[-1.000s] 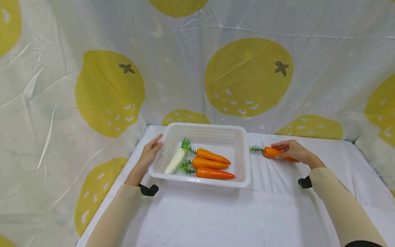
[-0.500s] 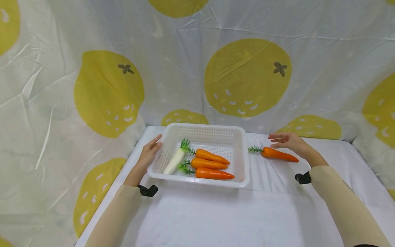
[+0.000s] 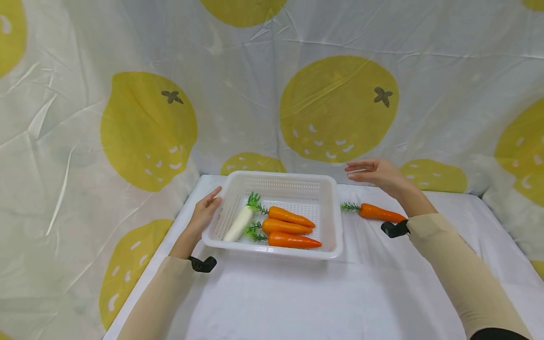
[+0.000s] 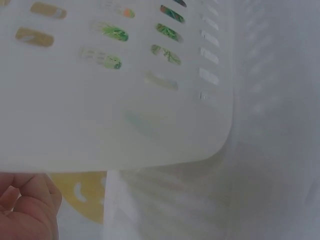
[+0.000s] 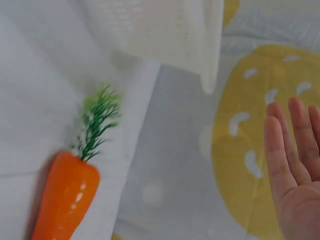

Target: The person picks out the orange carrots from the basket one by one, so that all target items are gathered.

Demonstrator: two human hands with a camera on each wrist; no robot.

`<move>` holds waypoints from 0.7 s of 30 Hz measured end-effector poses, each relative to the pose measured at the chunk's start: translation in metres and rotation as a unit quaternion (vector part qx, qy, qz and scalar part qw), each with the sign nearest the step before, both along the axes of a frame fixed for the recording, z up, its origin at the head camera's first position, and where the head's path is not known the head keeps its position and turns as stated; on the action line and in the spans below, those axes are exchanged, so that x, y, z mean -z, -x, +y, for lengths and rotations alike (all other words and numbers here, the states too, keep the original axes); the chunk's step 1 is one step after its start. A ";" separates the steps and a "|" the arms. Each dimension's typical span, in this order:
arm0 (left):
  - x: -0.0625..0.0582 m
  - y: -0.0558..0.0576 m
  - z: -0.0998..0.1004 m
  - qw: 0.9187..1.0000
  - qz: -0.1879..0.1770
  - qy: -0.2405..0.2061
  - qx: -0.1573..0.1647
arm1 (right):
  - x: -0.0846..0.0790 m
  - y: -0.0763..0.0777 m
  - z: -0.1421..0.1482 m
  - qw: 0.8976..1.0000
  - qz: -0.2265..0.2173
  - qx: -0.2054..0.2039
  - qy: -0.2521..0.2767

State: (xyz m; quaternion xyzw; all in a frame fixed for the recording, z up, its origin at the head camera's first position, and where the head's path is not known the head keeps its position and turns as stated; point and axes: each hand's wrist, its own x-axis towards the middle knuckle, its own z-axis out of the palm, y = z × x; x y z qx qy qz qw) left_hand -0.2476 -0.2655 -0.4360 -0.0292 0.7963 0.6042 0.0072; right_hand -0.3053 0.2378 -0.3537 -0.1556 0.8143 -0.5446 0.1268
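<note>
A white plastic basket (image 3: 276, 253) with slotted walls stands on the table, holding a white radish (image 3: 240, 224) with green leaves and three orange carrots (image 3: 294, 240). At its left side is my left hand (image 3: 203, 212), fingers extended beside the outer wall; in the left wrist view this hand (image 4: 30, 207) shows only partly, by the rim. My right hand (image 3: 380, 175) is raised beyond the basket's far right corner, its fingers straight and holding nothing. Below it, another carrot (image 3: 380, 212) lies on the cloth, its leafy top toward the basket and its tip close to the wrist camera.
White cloth (image 3: 272, 297) covers the table. Behind and to the left hang curtains (image 3: 238, 94) printed with yellow lemons. A black wrist camera (image 3: 394, 228) on the right wrist hangs near the loose carrot's tip; another black camera (image 3: 202, 264) sits on the left wrist.
My right hand has let go of the loose carrot, risen off it and moved left toward the basket's far corner. That carrot stays on the cloth. My left hand has stayed beside the basket.
</note>
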 end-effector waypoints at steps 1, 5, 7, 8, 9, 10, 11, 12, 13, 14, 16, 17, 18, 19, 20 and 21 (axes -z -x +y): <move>0.003 0.001 -0.001 1.000 0.002 0.002 -0.002 | -0.005 0.000 -0.007 1.000 -0.001 -0.003 0.005; 0.008 0.003 -0.004 1.000 0.013 0.003 -0.003 | -0.018 0.001 -0.036 0.999 -0.012 -0.007 0.048; 0.009 0.003 -0.004 1.000 0.015 0.002 -0.003 | -0.021 0.002 -0.050 0.997 -0.017 -0.014 0.068; 0.009 0.003 -0.004 1.000 0.017 0.002 -0.003 | -0.021 0.004 -0.056 0.997 -0.023 -0.016 0.078; 0.010 0.003 -0.004 1.000 0.019 0.003 -0.004 | -0.022 0.005 -0.063 0.995 -0.028 -0.022 0.088; 0.010 0.003 -0.004 1.000 0.019 0.004 -0.005 | -0.022 0.006 -0.069 0.994 -0.035 -0.026 0.101; 0.010 0.003 -0.004 1.000 0.020 0.005 -0.006 | -0.021 0.008 -0.074 0.992 -0.044 -0.031 0.114; 0.010 0.003 -0.004 1.000 0.022 0.005 -0.006 | -0.020 0.010 -0.080 0.989 -0.055 -0.032 0.132; 0.011 0.003 -0.004 1.000 0.024 0.004 -0.005 | -0.019 0.012 -0.086 0.986 -0.065 -0.032 0.150; 0.011 0.003 -0.003 1.000 0.025 0.001 -0.005 | -0.017 0.013 -0.092 0.983 -0.074 -0.033 0.167; 0.011 0.003 -0.003 1.000 0.025 -0.003 -0.004 | -0.012 0.016 -0.103 0.975 -0.090 -0.032 0.199; 0.011 0.003 -0.003 1.000 0.024 -0.004 -0.002 | -0.009 0.017 -0.108 0.972 -0.099 -0.032 0.210; 0.011 0.004 -0.003 1.000 0.024 -0.005 -0.001 | -0.005 0.018 -0.113 0.969 -0.107 -0.031 0.220; 0.011 0.004 -0.003 1.000 0.023 -0.007 -0.001 | -0.002 0.019 -0.118 0.967 -0.116 -0.029 0.227; 0.011 0.004 -0.003 1.000 0.023 -0.008 -0.001 | 0.002 0.019 -0.123 0.964 -0.125 -0.027 0.231; 0.011 0.005 -0.004 1.000 0.024 -0.007 0.000 | 0.005 0.020 -0.127 0.962 -0.135 -0.022 0.238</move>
